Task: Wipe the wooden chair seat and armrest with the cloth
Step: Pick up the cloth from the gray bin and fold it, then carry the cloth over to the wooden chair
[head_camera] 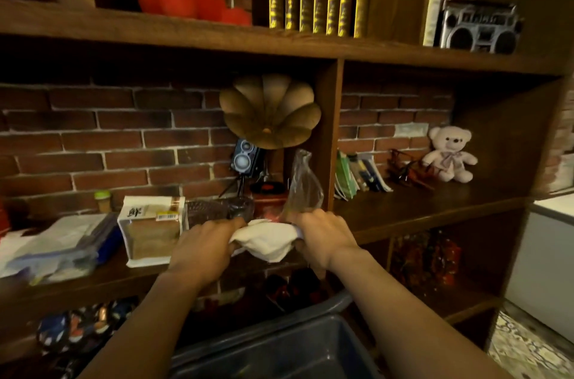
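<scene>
A white cloth [267,239] is stretched and bunched between both hands, just in front of the middle shelf of a dark wooden shelving unit [419,211]. My left hand [207,246] grips its left end with fingers curled over the fabric. My right hand [323,235] grips its right end. Both forearms reach forward from the bottom of the view. No wooden chair, seat or armrest is in view.
A dark blue plastic bin [279,350] sits below my arms. On the shelf stand a white paper bag [152,229], a clear plastic bag [302,186], a gramophone horn [270,111], books [357,175] and a pink teddy bear [450,153]. A white appliance [549,267] stands at right.
</scene>
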